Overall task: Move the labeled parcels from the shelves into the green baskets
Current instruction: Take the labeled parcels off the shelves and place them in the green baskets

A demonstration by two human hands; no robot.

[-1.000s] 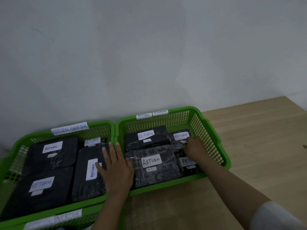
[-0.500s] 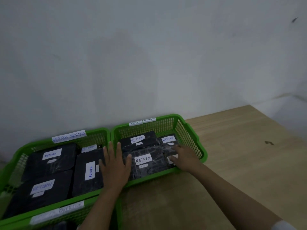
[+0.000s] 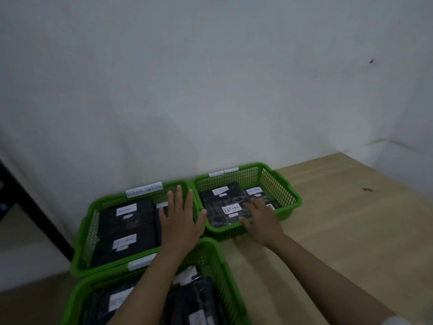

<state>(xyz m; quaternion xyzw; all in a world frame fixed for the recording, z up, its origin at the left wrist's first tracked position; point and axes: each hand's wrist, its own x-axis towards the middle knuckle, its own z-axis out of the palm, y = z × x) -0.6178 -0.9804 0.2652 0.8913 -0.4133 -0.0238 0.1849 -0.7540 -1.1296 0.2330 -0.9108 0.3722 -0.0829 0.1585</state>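
1. The left hand (image 3: 180, 221) reaches forward with its forearm over the near basket (image 3: 77, 299). The palm faces down and the fingers are straight and spread; the grip is open and holds nothing. It sits above the right side of the far left basket (image 3: 87, 233), its thumb toward the rim of the right basket (image 3: 291, 195).
2. The right hand (image 3: 261, 218) lies palm down over the near right corner of the right basket. Its fingers are extended and rest on the black parcels there; the grip is open, curled round nothing. Motion blur softens the fingertips.
3. The three green baskets stand packed together: the two far ones side by side against the white wall (image 3: 210, 78), rims touching or nearly so, the near one just in front of the far left one. To the right of them the wooden counter (image 3: 339, 231) lies bare up to the wall corner.
4. In the right basket, the front parcel marked "RETURN" (image 3: 225, 213) lies just left of the right hand, with two more labelled parcels behind it.
5. The far left basket holds two black labelled parcels (image 3: 126, 228) one behind the other, left of the left hand. The near basket also holds black parcels, partly hidden by the forearm.
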